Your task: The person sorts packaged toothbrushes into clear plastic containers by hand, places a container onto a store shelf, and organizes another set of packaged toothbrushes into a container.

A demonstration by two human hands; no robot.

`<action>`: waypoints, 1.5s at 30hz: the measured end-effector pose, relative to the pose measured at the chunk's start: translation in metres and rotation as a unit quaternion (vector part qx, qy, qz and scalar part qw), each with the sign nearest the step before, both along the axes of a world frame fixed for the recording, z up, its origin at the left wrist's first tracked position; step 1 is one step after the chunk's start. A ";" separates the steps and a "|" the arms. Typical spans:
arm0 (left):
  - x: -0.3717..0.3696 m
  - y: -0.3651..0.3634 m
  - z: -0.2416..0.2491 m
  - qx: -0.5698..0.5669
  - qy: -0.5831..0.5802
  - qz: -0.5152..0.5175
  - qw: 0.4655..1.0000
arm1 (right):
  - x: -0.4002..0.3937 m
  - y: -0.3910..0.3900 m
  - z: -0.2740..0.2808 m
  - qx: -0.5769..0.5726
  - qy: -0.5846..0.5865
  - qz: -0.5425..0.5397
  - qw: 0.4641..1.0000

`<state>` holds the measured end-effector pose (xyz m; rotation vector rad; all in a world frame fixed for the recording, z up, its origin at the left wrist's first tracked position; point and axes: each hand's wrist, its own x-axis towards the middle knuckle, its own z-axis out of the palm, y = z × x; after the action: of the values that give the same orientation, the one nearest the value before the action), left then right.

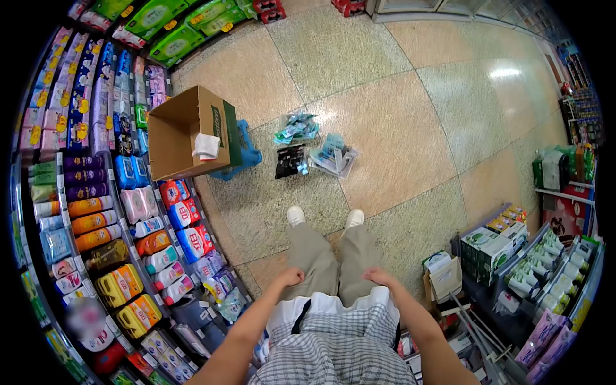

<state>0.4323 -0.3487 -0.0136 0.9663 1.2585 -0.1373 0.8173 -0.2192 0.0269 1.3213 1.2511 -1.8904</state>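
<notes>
My left hand (290,277) rests curled against my left thigh with nothing in it. My right hand (377,276) lies the same way on my right thigh, fingers closed and holding nothing. Both press on beige trousers above white shoes (296,215). On the floor ahead lie several clear plastic packets of small goods (296,128), with more packets (332,156) beside them. An open cardboard box (190,131) sits on a blue stool (247,154) to the left of the packets.
Shelves of detergent bottles and refill pouches (122,244) run along my left. Low racks with boxed goods (507,256) stand at my right. A tiled aisle floor (410,128) stretches ahead.
</notes>
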 end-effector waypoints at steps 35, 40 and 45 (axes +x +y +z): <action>0.010 0.487 -0.237 0.480 0.152 -0.334 0.797 | -0.141 0.356 -0.208 0.628 0.144 -0.037 0.764; -0.019 0.457 -0.271 0.564 0.173 -0.218 0.778 | -0.169 0.362 -0.303 0.742 0.178 0.021 0.647; -0.049 0.405 -0.309 0.605 0.213 -0.109 0.759 | -0.172 0.337 -0.352 0.745 0.197 0.006 0.637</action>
<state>0.3834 0.0563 -0.3222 2.3118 1.6406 0.3657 0.6452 0.1182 -0.3255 1.4036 3.3636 -0.7566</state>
